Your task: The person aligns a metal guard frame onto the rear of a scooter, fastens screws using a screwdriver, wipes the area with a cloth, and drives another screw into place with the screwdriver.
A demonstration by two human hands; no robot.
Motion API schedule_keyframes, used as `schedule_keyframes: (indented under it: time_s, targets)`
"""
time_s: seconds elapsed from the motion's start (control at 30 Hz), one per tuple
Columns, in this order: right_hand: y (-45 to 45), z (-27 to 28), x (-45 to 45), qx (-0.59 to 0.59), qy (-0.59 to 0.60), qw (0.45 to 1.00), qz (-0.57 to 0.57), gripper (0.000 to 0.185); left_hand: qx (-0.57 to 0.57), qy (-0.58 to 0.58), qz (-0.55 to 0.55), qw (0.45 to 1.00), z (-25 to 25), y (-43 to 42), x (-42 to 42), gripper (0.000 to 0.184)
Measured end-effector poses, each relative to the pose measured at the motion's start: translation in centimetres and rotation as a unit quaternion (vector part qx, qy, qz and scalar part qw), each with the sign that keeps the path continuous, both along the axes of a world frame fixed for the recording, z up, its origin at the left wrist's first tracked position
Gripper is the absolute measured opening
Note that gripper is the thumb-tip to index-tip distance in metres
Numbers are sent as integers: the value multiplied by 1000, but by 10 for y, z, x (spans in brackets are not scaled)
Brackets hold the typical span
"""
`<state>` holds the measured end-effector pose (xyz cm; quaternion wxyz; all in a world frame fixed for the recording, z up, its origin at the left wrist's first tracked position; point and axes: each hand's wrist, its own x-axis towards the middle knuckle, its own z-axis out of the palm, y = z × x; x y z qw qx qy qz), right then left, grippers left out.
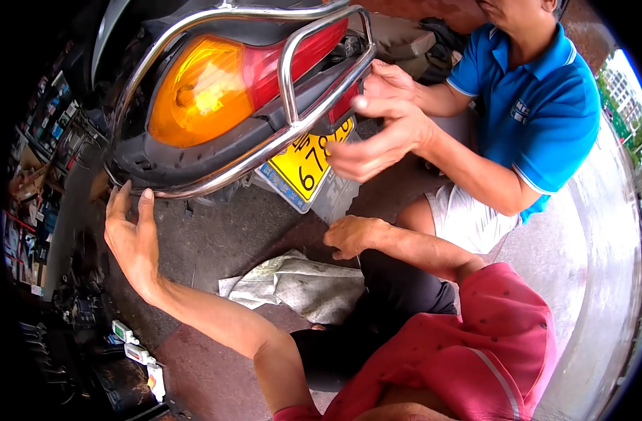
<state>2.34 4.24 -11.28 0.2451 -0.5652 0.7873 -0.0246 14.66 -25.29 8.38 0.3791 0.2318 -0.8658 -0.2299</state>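
Note:
My left hand (133, 242) reaches up with thumb and fingers apart, its fingertips at the lower edge of a chrome guard rail (226, 175). The rail wraps around a scooter's rear end, with an orange and red tail light (201, 91) inside it. My right hand (354, 237) is low by my knee, fingers curled in; whether anything is in them is hidden. Above it hangs a yellow number plate (303, 168), partly covered by another person's hand (384, 137). That person's other hand (391, 81) is at the rail's right end.
The other person, in a blue shirt (545, 133), sits close on the right. A dirty white cloth (300, 284) lies on the floor below the scooter. Along the left are shelves of small parts (47, 140) and several small bottles (138, 354). A street is beyond on the right.

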Motion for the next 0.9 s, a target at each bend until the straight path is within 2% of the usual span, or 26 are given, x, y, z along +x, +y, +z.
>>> schedule_keyframes:
  time_s: [0.43, 0.53, 0.63, 0.73, 0.9]
  targets:
    - [-2, -3, -3, -22, -26, 999, -6, 36, -6, 3, -24, 1000, -6, -6, -10, 46]
    - [2, 3, 1, -125, -18, 992, -13, 31, -8, 10, -22, 1000, -8, -5, -12, 43]
    - [-5, 37, 9, 42, -46, 995, -75, 39, -21, 7, -8, 1000, -8, -3, -15, 43]
    - [-3, 19, 1, 4, -31, 999, -23, 39, -16, 0, -8, 1000, -6, 0, -15, 42]
    - [-3, 16, -3, 16, -25, 999, -32, 35, -40, 13, -24, 999, -11, -6, -18, 41]
